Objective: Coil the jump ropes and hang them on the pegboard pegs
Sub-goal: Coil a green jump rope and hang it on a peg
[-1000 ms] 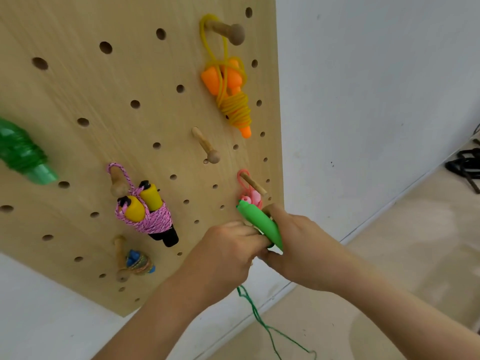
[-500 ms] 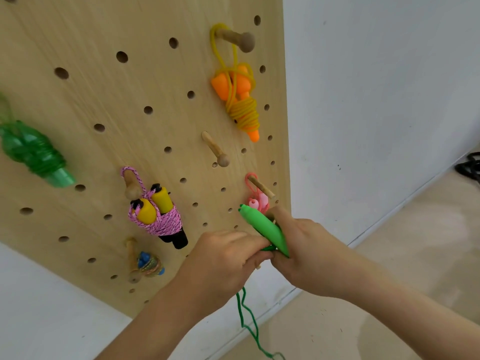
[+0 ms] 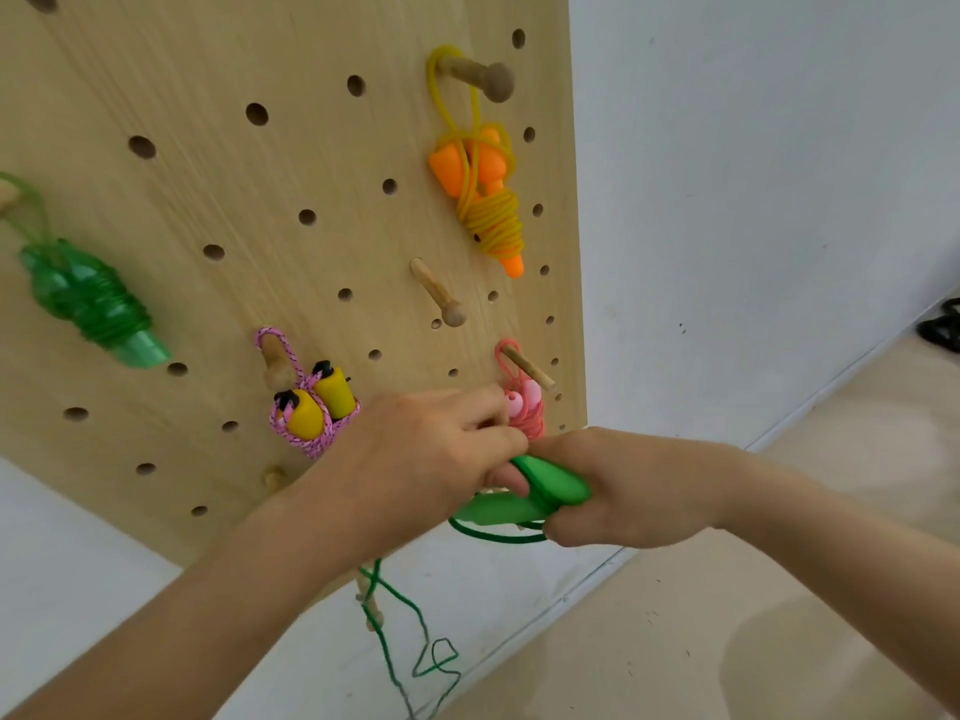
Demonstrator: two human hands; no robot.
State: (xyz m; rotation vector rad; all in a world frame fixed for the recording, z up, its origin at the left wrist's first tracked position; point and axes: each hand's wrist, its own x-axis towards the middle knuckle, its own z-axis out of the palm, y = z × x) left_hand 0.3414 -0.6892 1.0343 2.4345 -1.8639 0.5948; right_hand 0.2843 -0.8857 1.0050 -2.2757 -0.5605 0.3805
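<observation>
Two green handles point(image 3: 550, 488) lie side by side in the right hand point(image 3: 628, 491), whose fingers are curled tight round their thicker ends, so that grip is closed firmly on them. The left hand point(image 3: 431, 449) meets them from the other side, fingers bent and thumb pinching against the tip of the upper handle; whether it also has cord between its fingers I cannot tell from where I stand. A loop of the green cord point(image 3: 402, 610) runs just under the handles, and the rest hangs down below the left wrist in loose bends toward the floor point(image 3: 779, 641). Both hands are close in front of the lower right corner of the pegboard point(image 3: 208, 148). Right behind them a coral rope point(image 3: 527, 410) hangs from a slim peg point(image 3: 527, 367), and to its left a pink rope with yellow handles point(image 3: 311, 407) hangs coiled from a knobbed peg. Higher up, a bare peg point(image 3: 439, 298) sticks out, and above that an orange rope point(image 3: 483, 200) dangles from the top peg point(image 3: 478, 77). Far left, a clear green rope point(image 3: 83, 298) hangs bundled. A white wall point(image 3: 753, 200) stands beside the board, and something dark point(image 3: 943, 330) lies at the right edge, too small to make out.
</observation>
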